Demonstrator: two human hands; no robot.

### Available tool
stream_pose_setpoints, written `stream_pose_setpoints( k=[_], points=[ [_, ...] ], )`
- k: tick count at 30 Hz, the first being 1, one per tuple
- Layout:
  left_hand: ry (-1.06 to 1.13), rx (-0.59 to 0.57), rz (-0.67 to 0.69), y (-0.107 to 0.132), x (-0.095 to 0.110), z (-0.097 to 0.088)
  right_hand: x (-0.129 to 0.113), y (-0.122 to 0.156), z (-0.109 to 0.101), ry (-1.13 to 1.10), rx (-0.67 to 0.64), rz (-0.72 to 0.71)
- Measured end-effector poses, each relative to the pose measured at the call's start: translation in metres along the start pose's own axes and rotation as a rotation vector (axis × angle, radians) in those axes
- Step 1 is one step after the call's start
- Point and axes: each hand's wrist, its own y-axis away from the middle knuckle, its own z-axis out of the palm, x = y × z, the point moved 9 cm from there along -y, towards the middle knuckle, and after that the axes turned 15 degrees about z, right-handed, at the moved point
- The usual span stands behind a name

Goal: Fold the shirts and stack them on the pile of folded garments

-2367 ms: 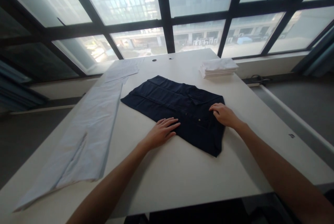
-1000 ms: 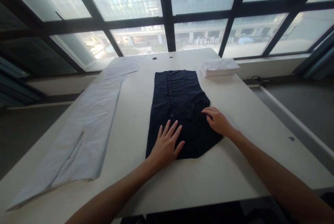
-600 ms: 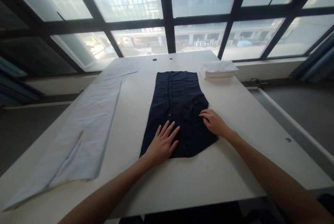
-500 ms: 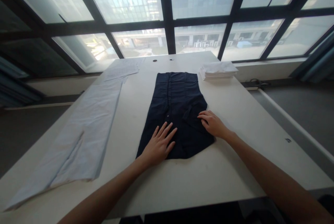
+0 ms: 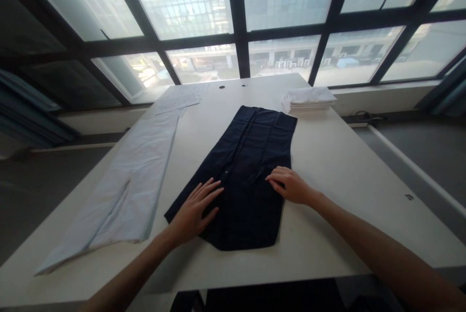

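A dark navy folded garment [image 5: 247, 215] lies slanted on the white table, its far end tipped to the right. A small pale button shows near its middle, and long creases run along its length. My left hand [image 5: 194, 210] rests on the near left part of the cloth, fingers stretched and spread. On the right side, my right hand [image 5: 289, 184] is closed, thumb and fingers drawn together on the fabric by a small crease. Its fingertips partly hide the cloth under them.
Left of the garment, a long pale folded cloth [image 5: 138, 161] lies along the white table [image 5: 327, 234]. Printed paper sheets [image 5: 180, 98] are beyond it. A stack of folded white cloth [image 5: 309, 98] stands at the far right. Large windows [image 5: 280, 1] rise behind the table.
The navy garment has turned clockwise, its far end shifting right and its near end left. My left hand moved left and nearer with it; my right hand's fingers have drawn together. The view shifted slightly.
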Motion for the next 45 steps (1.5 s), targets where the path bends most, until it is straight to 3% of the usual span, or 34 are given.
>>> stream_pose_setpoints(
  k=[3,6,9,14,19,23,28,35,38,41,43,45],
  points=[
    [-0.148,0.144,-0.342,0.015,-0.007,0.009,0.025,-0.007,-0.008,0.051,0.129,0.082],
    [-0.248,0.106,-0.445,0.020,-0.002,0.030,0.048,-0.011,-0.007,0.159,0.128,0.182],
    [-0.304,0.069,-0.401,0.020,0.002,0.039,0.051,-0.011,-0.007,0.227,0.085,0.224],
    [-0.313,-0.001,-0.301,0.024,-0.004,0.036,0.038,-0.009,-0.017,0.292,0.098,0.268],
    [-0.288,-0.064,-0.152,0.028,-0.015,0.030,0.045,-0.009,-0.028,0.170,0.097,0.276],
    [-0.259,-0.101,-0.049,0.033,-0.026,0.023,0.072,-0.007,-0.057,0.061,0.240,0.273],
    [-0.189,-0.204,0.050,0.030,-0.051,0.020,0.121,-0.001,-0.087,0.108,0.403,0.350],
    [-0.156,-0.269,0.073,0.007,-0.099,0.007,0.137,-0.003,-0.061,0.249,0.251,0.324],
    [-0.257,-0.201,-0.017,-0.001,-0.112,-0.007,0.140,-0.004,-0.048,0.311,0.179,0.348],
    [-0.374,-0.006,-0.280,0.001,-0.118,-0.021,0.145,-0.002,-0.040,0.374,0.146,0.378],
    [-0.373,0.079,-0.496,0.010,-0.115,-0.015,0.147,-0.001,-0.038,0.406,0.144,0.392],
    [-0.332,0.080,-0.617,0.017,-0.108,0.002,0.148,0.000,-0.036,0.426,0.147,0.400]
  ],
)
